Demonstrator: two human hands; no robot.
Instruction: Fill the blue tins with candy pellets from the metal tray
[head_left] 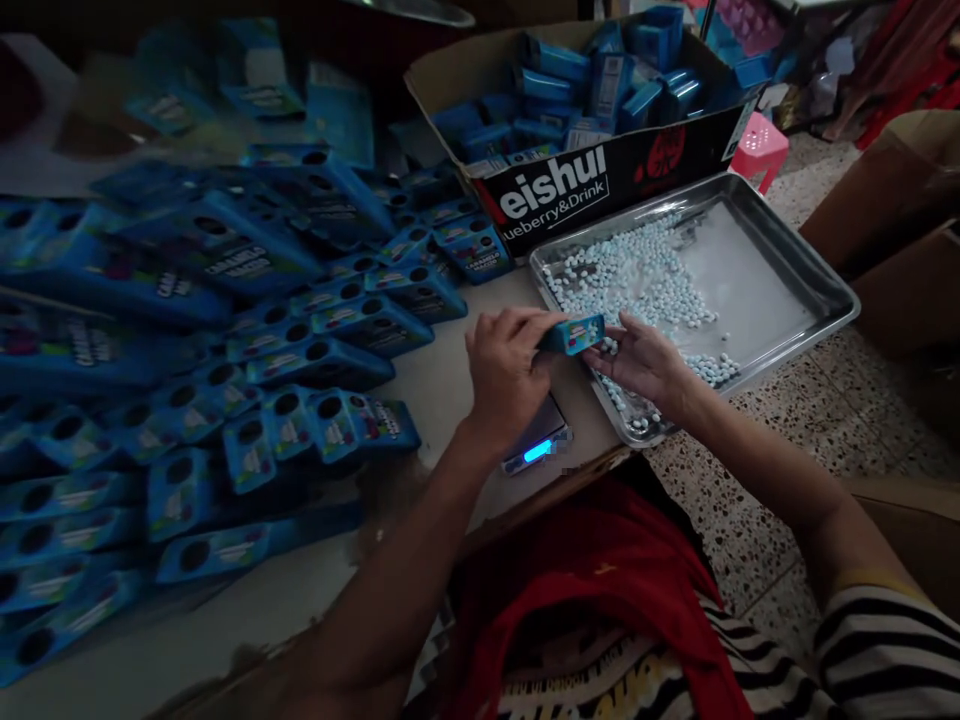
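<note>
My left hand (510, 365) is closed around a small blue candy box (583, 335), tilted so that its printed end points to the right. Against that end sits my right hand (646, 362), palm up and cupped, with a few small white and pale-blue candies (610, 346) on its fingers. Beneath the right hand is a metal tray (814, 290) with many loose candies (652, 275) spread over its left part. A small scale (541, 425) with a lit blue display stands below my left hand, partly covered by it.
Rows of blue boxes with round dark holes (322, 350) fill the left of the table (450, 375). Behind the tray stands a black carton (562, 195) full of blue boxes. A pink stool (761, 150) and brown cartons (885, 200) are on the right.
</note>
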